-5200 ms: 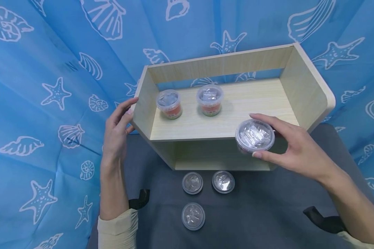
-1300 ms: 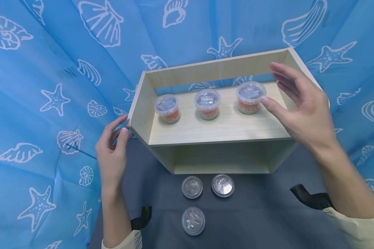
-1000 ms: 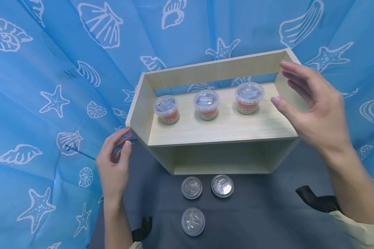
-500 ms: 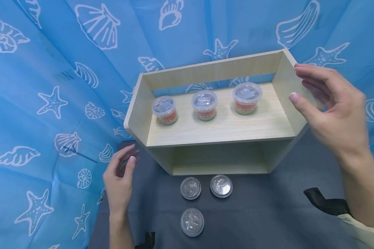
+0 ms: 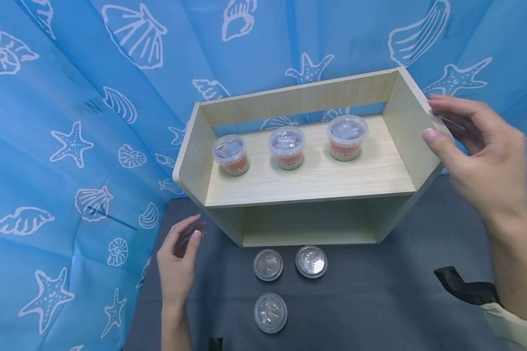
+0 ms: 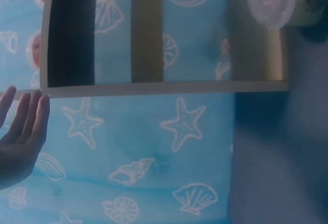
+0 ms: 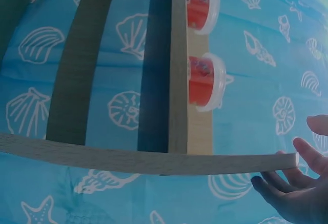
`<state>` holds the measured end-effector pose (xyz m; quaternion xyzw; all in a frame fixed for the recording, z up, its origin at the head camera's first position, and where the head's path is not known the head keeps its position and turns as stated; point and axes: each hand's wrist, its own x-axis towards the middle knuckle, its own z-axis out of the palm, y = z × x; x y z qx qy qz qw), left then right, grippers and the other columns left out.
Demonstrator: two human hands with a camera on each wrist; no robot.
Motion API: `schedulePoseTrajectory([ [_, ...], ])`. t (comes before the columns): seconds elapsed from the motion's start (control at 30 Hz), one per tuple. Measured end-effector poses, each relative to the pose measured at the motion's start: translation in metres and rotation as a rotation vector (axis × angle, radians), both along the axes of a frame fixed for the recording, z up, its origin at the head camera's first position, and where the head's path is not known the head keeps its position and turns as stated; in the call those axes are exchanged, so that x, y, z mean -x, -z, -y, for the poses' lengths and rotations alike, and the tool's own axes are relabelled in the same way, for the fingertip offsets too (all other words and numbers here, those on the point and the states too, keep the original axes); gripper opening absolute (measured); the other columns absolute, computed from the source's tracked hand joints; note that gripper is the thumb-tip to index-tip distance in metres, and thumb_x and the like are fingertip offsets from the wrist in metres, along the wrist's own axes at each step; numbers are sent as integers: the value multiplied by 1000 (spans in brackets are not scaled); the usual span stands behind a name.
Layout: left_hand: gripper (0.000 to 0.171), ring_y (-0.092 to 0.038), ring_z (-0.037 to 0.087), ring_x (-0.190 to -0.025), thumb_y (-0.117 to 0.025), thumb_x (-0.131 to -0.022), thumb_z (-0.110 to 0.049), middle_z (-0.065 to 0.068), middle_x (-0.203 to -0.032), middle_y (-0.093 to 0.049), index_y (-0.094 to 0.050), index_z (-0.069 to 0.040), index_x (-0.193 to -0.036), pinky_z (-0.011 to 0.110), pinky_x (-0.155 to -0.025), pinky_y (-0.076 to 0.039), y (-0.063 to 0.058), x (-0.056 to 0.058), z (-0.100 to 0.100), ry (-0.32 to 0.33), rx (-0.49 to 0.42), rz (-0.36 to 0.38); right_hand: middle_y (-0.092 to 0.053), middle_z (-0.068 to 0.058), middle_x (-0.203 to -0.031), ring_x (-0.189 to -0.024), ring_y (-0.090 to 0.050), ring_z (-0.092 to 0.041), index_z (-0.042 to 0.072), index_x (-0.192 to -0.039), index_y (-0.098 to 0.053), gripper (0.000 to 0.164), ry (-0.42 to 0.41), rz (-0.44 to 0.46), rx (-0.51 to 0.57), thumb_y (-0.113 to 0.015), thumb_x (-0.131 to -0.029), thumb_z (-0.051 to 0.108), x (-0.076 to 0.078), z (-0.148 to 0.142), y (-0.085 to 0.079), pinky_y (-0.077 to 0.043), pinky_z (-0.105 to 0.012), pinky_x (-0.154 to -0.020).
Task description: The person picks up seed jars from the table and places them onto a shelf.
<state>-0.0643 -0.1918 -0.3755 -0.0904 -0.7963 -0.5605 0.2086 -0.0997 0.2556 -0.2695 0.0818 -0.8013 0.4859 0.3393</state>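
Three clear plastic tubs with red contents stand upright in a row on the shelf unit's upper board: a left tub (image 5: 231, 155), a middle tub (image 5: 287, 147) and a right tub (image 5: 347, 137). My right hand (image 5: 487, 151) is at the shelf unit's right side panel (image 7: 230, 164), fingers on either side of its front edge, thumb apart; firm contact cannot be told. My left hand (image 5: 180, 263), fingers loosely bent and holding nothing, hovers left of the light wooden shelf unit (image 5: 263, 197), off its side panel.
Three more lidded tubs sit on the dark grey tabletop (image 5: 355, 302) before the unit: a back-left tub (image 5: 268, 265), a back-right tub (image 5: 311, 262) and a front tub (image 5: 270, 313). A blue seashell-print curtain (image 5: 92, 161) hangs behind and to the left.
The tub from my right hand now stands on the upper board, released. That hand has moved right to the side panel. My left hand has left the left panel, moving down and right.
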Motion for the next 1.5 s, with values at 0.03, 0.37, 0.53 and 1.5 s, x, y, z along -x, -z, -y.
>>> schedulePoseTrajectory([
  [0.03,34,-66,26,-108,-60,-96,4,10,-120,-65,-64,-5,-129,25,-90,-53,2,-1,0,14,-6,3,-61,-8,-133,-124,-56,-14,2,-131,-63,42,1,7,1,-65,-90,-5,0,-1,1,-41,-29,-107],
  [0.37,36,-65,25,-108,-60,-92,12,27,-118,-61,-62,3,-127,28,-89,-54,22,-3,0,175,-17,-28,-51,-3,-147,-132,-50,-17,14,-139,-58,42,64,184,36,-61,-98,8,0,-8,14,-38,-26,-109],
  [0.53,39,-66,25,-108,-59,-90,15,26,-119,-61,-62,4,-127,31,-89,-55,30,-6,0,220,-20,-30,-47,-3,-150,-129,-51,-12,16,-143,-54,42,54,235,46,-55,-102,14,1,-13,20,-37,-25,-109],
  [1.5,41,-62,36,-112,-58,-83,21,34,-120,-57,-56,16,-124,44,-93,-52,87,-17,-5,571,-143,-86,-45,-5,-148,-120,-46,-15,20,-148,-48,42,-67,300,75,-39,-107,20,6,-24,29,-38,-19,-97],
])
